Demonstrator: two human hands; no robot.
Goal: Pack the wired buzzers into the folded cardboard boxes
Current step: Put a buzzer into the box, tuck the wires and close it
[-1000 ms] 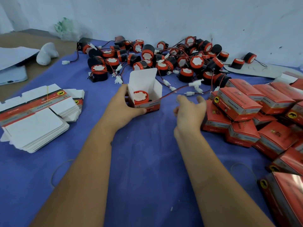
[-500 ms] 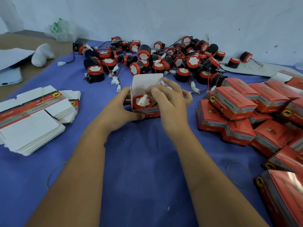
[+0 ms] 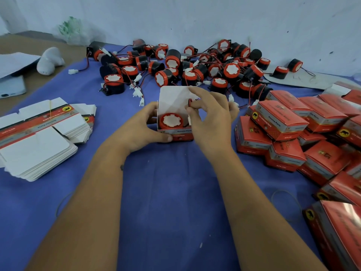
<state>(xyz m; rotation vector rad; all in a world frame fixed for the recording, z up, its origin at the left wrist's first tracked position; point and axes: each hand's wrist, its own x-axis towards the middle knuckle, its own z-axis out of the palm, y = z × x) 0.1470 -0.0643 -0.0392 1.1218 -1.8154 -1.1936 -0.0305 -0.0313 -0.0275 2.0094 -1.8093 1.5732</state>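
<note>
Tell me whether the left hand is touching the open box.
Touching. The head view shows the left hand gripping the open box, thumb pressed on its front face.

Left arm: bare forearm extended forward from the lower left.
Left hand (image 3: 140,127): fingers curled round the left side of the open box (image 3: 175,112), thumb pressed on its front face.
Right arm: bare forearm extended forward from the lower right.
Right hand (image 3: 212,116): raised over the box's right side, thumb and forefinger pinching the red-and-black wire (image 3: 189,102), remaining fingers spread.
</note>
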